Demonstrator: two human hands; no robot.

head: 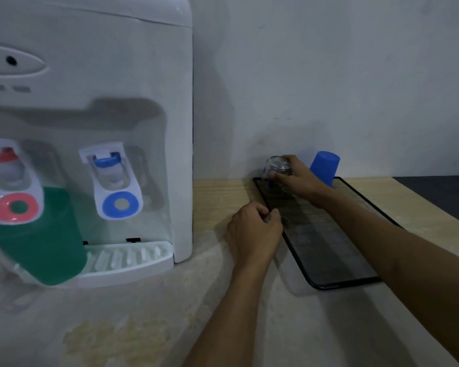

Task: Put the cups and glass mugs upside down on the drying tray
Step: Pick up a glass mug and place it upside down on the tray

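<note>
Drying tray [337,250]: black mesh, on the counter beside a white water dispenser [90,128]. Glass mug [277,169]: base up at the tray's far left corner, gripped by the right hand [300,181]. Blue cup [324,167]: inverted, far end. Left hand [255,231]: fingers curled at the tray's left edge; whether it grips the rim cannot be told.

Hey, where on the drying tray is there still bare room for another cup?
The drying tray is crowded only at its far end, where the right hand holds a glass mug beside the upside-down blue cup. The left hand grips the left rim. The mesh from mid-tray to the near rim is bare.
</note>
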